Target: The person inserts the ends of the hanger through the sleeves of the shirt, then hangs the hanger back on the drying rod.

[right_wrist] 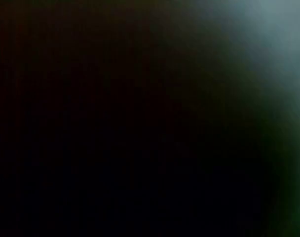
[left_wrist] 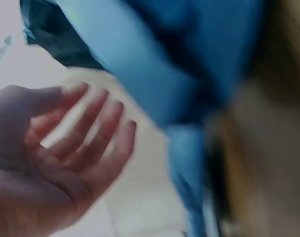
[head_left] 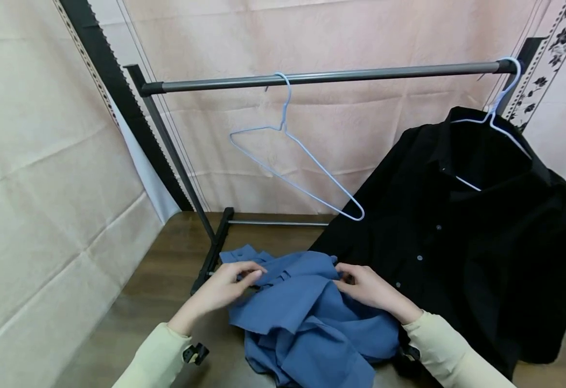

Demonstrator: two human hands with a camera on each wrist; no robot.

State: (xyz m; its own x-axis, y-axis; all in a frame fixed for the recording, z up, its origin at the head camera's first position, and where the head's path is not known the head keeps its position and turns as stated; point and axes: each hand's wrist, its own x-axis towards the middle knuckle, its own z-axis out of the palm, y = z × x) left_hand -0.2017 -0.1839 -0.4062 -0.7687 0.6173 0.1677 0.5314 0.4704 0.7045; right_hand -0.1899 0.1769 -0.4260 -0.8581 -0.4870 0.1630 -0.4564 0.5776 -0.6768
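A crumpled blue shirt [head_left: 307, 323] lies in a heap in front of me, its folds bunched up toward the top. My right hand [head_left: 367, 288] pinches its upper right edge between thumb and fingers. On the other side, my left hand [head_left: 234, 283] is held at the shirt's upper left, thumb near the fingertips. In the left wrist view the fingers of that left hand [left_wrist: 76, 148] are loosely bent, with a gap between them and the blue cloth [left_wrist: 140, 64]. The right wrist view is almost wholly dark.
A pale blue hanger [head_left: 302, 145] hangs bare from the rack's rail [head_left: 331, 78], above the shirt. To the right, a black shirt [head_left: 481, 242] hangs on another hanger [head_left: 493, 102] and reaches down beside my right arm. The rack stands on a wooden tabletop [head_left: 166, 291].
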